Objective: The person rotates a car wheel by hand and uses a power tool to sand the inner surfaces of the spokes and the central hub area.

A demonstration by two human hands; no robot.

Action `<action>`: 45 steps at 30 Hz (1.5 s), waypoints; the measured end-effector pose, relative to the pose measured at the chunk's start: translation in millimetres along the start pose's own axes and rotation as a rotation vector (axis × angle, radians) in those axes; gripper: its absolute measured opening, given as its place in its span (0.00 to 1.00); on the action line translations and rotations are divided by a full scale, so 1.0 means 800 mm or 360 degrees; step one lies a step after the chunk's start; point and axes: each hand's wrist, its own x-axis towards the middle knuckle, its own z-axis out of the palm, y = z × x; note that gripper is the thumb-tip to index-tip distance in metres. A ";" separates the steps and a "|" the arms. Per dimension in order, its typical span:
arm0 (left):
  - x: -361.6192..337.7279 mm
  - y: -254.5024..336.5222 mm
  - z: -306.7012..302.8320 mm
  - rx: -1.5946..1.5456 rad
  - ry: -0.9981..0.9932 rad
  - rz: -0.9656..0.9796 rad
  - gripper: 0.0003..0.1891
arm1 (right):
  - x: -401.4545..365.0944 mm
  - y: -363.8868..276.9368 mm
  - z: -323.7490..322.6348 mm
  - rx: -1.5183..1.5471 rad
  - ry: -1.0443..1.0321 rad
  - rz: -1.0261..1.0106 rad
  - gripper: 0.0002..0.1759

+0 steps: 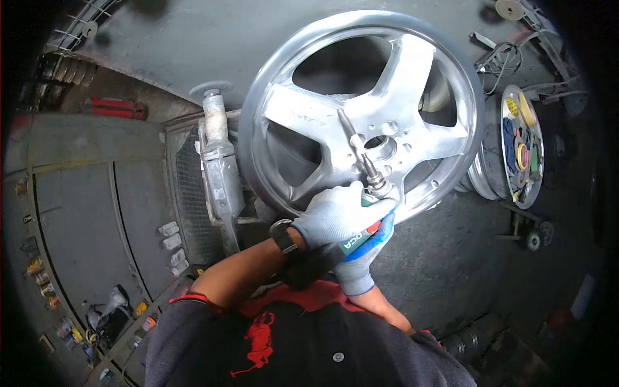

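Observation:
A power tool (353,244) with a green body and a long metal tip is held in both my gloved hands. My left hand (332,216) is wrapped over the top of its front part. Below and to the right, my right hand (367,261), in a glove with a blue palm, grips the body from the other side. The tool's pointed tip (349,129) lies over the hub area of a large silver five-spoke wheel (284,106); whether it touches the metal I cannot tell. The wheel stands just beyond my hands.
Left of the wheel is a grey dusty machine (220,177) with a disc on top. At the right, a round tray (541,151) of small items rests on another rim (485,174). A red cylinder (115,108) and shelves with bottles are at the far left.

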 end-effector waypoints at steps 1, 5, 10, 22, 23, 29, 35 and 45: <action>-0.009 0.009 -0.013 0.0071 0.0017 0.0105 0.39 | 0.000 0.012 0.004 -0.0126 0.0056 -0.0140 0.20; -0.016 0.004 -0.023 0.0186 0.0107 0.0196 0.39 | -0.006 0.010 0.019 -0.0548 0.0101 -0.0282 0.19; 0.002 -0.017 0.007 0.0130 -0.0041 0.0038 0.37 | -0.005 0.005 0.002 0.0425 0.0030 0.0120 0.20; -0.003 -0.024 0.019 0.0403 0.0151 0.0787 0.20 | -0.005 -0.012 -0.002 0.0173 0.0122 0.0147 0.27; 0.004 -0.023 0.024 0.0512 0.0162 0.0877 0.21 | -0.002 -0.017 -0.006 0.0340 0.0153 0.0195 0.27; 0.046 0.035 0.020 -0.0076 -0.0075 0.0473 0.31 | 0.028 -0.055 -0.011 -0.0163 0.0210 -0.0149 0.26; 0.096 0.084 0.005 -0.0700 -0.0100 0.0471 0.32 | 0.082 -0.124 0.005 -0.0153 -0.0028 -0.0365 0.22; 0.116 0.124 -0.006 -0.1188 0.0025 0.0704 0.28 | 0.134 -0.170 -0.032 -0.0199 -0.0191 -0.0263 0.24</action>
